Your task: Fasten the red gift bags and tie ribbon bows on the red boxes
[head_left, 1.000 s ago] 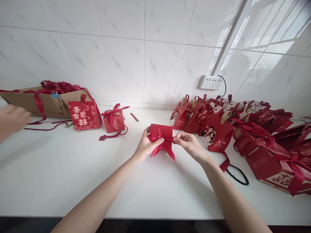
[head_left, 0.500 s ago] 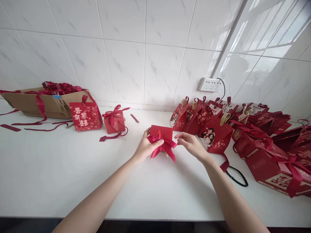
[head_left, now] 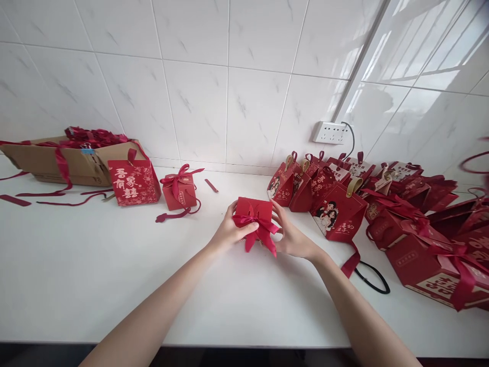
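A small red gift box (head_left: 253, 209) with a red ribbon bow (head_left: 260, 230) on its near side stands on the white counter (head_left: 114, 265) in front of me. My left hand (head_left: 228, 230) grips the box's left side, thumb pressed on the bow's knot. My right hand (head_left: 292, 235) cups the box's right side, fingers closed against it beside the bow.
Many finished red gift boxes and bags (head_left: 340, 209) crowd the right side up to the tiled wall. A black loop (head_left: 372, 278) lies by them. At left are a cardboard box of ribbons (head_left: 57, 160), a red bag (head_left: 132, 183), a ribboned box (head_left: 179, 189) and loose ribbon strips.
My right hand has let go of the ribbon end and moved in against the box's right side. Another person's hand at the far left edge has gone from view.
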Demonstrator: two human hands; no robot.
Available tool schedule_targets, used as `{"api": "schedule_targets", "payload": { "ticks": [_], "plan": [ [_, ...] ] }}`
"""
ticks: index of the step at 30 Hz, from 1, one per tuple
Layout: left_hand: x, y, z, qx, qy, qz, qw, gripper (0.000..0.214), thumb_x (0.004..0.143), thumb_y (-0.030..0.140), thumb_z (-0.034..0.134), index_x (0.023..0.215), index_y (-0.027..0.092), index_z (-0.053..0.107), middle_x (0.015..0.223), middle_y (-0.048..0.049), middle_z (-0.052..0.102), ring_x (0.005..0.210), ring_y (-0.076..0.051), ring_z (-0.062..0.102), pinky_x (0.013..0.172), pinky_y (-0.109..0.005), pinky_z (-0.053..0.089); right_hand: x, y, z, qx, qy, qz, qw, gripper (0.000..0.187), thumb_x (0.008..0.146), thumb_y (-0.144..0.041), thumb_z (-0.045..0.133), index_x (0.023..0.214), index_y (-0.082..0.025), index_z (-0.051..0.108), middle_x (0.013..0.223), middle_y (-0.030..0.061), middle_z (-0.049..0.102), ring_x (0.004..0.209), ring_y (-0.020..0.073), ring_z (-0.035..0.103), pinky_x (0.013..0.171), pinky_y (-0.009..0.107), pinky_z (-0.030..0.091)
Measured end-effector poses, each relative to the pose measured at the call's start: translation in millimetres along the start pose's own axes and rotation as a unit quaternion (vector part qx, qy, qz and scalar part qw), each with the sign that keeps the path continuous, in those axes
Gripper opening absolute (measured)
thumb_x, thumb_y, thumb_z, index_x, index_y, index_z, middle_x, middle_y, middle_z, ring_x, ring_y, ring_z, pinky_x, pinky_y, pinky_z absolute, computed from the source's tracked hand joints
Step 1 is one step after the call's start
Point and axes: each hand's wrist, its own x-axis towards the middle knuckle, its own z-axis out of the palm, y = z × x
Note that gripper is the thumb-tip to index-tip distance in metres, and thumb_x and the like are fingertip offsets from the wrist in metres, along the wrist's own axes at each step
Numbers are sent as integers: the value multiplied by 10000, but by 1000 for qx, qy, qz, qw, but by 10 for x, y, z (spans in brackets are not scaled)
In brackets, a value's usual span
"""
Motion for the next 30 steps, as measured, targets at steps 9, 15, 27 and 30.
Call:
{"api": "schedule_targets", "payload": {
  "ticks": [9,15,27,30],
  "plan": [
    [-8,54,-135,19,-133,34,990,621,685,195,638,1264,262,423,1191,-59,587,1101,-245,547,894,-367,451,26,-41,-57,1,82,17,996,853,655,-357,739,1349,-297,245,1380,139,352,1217,294,444,834,432,526],
    [23,21,-124,110,69,8,992,344,766,451,549,997,196,531,1154,-85,580,1107,-245,512,886,-353,399,83,90,-23,-65,224,-12,972,966,598,-426,768,1364,-271,201,1388,158,337,1224,315,424,870,469,504],
    [-31,11,-8,129,-36,-66,989,447,750,598,526,750,157,598,856,-51,662,692,-165,608,655,-286,386,89,141,54,-113,231,-51,965,943,625,-397,753,1376,-285,194,1396,154,317,1263,319,382,866,464,503],
    [-20,-14,-1,67,-77,-69,992,329,756,490,583,777,163,616,853,-50,671,770,-171,617,680,-280,410,88,115,60,-97,231,-56,966,942,624,-403,755,1374,-290,195,1400,153,315,1252,317,400,875,475,495]
  ]
}}
